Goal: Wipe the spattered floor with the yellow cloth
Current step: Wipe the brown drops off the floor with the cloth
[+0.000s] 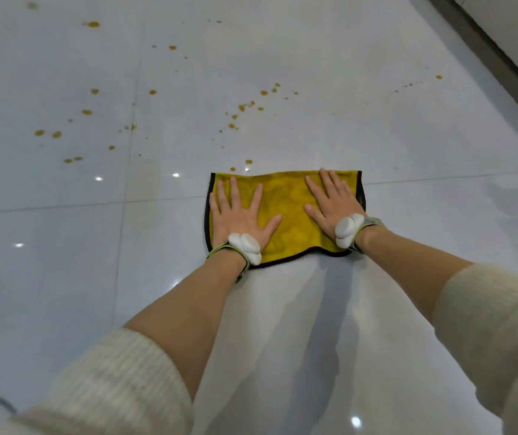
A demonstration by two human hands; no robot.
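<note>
On the glossy tiled floor [63,277], the yellow cloth [286,215] is spread flat and pressed down by the left hand [239,215] and the right hand [330,202], both laid palm-down with fingers splayed. Orange-brown spatter [248,108] is scattered beyond the cloth's far edge, the nearest drops just beside it.

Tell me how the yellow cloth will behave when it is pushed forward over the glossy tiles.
The yellow cloth looks soft and floppy: its edges curve and its surface is wrinkled, so it may bunch. With the left hand and right hand pressed flat, it should glide easily on the shiny floor. It seems light.
</note>
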